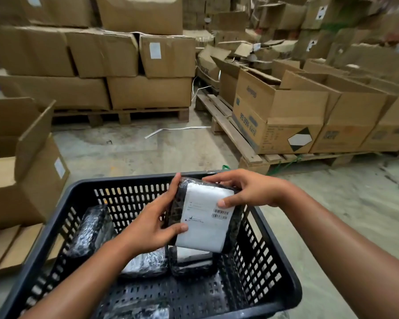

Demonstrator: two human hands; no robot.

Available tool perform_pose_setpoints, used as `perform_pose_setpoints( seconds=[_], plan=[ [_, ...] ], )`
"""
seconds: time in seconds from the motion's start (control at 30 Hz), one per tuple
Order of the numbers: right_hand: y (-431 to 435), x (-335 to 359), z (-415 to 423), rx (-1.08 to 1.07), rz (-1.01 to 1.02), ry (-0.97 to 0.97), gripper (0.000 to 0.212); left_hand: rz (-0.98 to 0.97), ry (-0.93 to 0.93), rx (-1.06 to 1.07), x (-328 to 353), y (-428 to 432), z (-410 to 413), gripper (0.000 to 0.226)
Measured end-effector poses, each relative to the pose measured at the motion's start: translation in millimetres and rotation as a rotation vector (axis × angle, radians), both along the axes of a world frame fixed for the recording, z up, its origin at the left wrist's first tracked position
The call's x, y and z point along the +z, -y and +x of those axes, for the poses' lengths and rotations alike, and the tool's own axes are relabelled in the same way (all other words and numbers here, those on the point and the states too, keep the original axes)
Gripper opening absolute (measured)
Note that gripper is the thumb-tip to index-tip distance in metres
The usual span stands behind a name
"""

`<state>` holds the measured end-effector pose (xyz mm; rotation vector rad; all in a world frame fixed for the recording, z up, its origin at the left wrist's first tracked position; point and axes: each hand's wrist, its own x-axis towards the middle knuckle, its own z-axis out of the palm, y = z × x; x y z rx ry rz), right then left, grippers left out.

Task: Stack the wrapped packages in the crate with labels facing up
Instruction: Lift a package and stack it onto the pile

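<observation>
Both hands hold one black plastic-wrapped package [205,217] above the dark slotted crate [283,268], its white barcode label facing up toward me. My left hand [152,224] grips its left edge and my right hand [247,189] pinches its top right corner. Inside the crate, one wrapped package [90,231] leans against the left wall. Another wrapped package [145,263] lies under my left wrist, and a third wrapped package [191,261] lies flat beneath the held one. More shiny wrap [136,311] shows at the crate's near edge.
Cardboard boxes [148,93] are stacked on a wooden pallet ahead. Open boxes [279,116] stand on a pallet [251,155] to the right. An open box [23,171] sits close on the left. Bare concrete floor [136,153] lies between them, with a white strap on it.
</observation>
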<state>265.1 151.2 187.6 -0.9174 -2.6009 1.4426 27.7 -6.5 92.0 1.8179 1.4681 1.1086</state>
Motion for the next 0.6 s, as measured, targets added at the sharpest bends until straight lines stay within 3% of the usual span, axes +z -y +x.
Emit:
perform_pose_setpoints(
  seconds=[0.17, 0.23, 0.4, 0.6],
  plan=[
    [7, 9, -12, -0.264, 0.028, -0.352, 0.073, 0.067, 0.233, 0.087, 16, 0, -19, 0.095],
    [16, -2, -16, -0.286, 0.057, -0.422, 0.087, 0.069, 0.308, 0.154, 16, -1, -28, 0.091],
    [31, -43, -30, -0.094, 0.274, -0.119, 0.147, -0.103, 0.466, 0.234, 3, -4, -35, 0.094],
    [27, -85, -25, -0.12, 0.231, 0.13, 0.158, -0.302, 0.198, 0.196, -33, -10, -17, 0.134]
  ],
)
